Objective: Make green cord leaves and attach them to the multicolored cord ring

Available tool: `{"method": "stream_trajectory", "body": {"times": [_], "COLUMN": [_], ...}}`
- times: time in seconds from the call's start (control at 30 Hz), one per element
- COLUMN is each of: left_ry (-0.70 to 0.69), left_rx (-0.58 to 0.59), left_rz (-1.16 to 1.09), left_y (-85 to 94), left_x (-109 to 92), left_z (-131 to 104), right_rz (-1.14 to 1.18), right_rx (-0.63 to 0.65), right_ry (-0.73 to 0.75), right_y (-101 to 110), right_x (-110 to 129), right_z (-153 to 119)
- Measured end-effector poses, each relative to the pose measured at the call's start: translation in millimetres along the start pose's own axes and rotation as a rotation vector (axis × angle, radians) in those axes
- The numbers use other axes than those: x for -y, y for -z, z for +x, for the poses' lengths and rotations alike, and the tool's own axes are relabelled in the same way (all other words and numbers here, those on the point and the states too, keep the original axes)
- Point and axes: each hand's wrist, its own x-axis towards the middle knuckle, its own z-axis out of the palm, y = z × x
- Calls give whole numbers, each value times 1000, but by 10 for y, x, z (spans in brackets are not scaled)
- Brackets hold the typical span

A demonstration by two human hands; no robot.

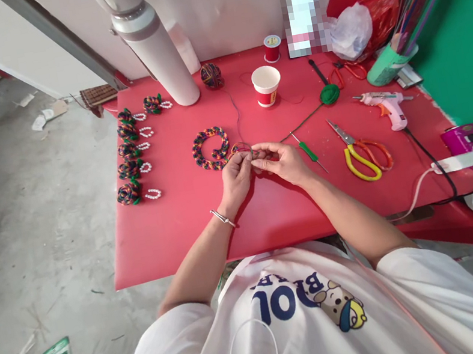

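Note:
A multicoloured crocheted strip (195, 147) lies curled in a spiral on the red table, one end running to my hands. My left hand (238, 172) pinches yarn near that end. Fingers of my right hand (280, 160) are closed on the yarn too, close against the left fingertips. From here a green strand runs to a small green yarn ball (329, 94), and a thin strand runs up toward a multicoloured yarn ball (211, 76). Just right of my right hand lies a green-handled crochet hook (307, 151), touched by neither hand.
Several crocheted flowers with white bead loops (129, 193) line the table's left side. A white thermos (160, 56) and paper cup (267, 86) stand behind. To the right lie scissors (358, 155), a pink glue gun (386, 105) and a power strip (462, 161) with cords.

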Motion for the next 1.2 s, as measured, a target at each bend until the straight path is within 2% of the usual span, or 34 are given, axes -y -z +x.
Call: {"method": "stream_trajectory", "body": {"times": [0.17, 0.43, 0.6, 0.7, 0.8, 0.93, 1.07, 1.2], "left_ry": [63, 133, 115, 90, 157, 247, 245, 189], "left_rx": [111, 170, 98, 61, 38, 52, 42, 23], "left_rz": [-87, -187, -120, -65, -192, -365, -324, -200], "left_y": [-26, 4, -12, -32, -45, -45, -47, -58], "left_x": [-89, -121, -77, -83, -142, -231, -207, -136], "left_z": [-36, -50, -62, -65, -62, -59, -66, -70], "right_rz": [-62, -171, -157, -74, 98, 245, 196, 65], "right_rx": [-40, -113, -122, -95, -32, 47, 69, -36], "right_ry": [57, 171, 166, 88, -63, -111, -127, -30], "right_y": [5, 16, 35, 25, -9, -57, -52, 2], "right_x": [-81, -48, -34, -41, -33, -11, 4, 21], "right_z": [34, 36, 37, 37, 27, 6, 1, 17]}}
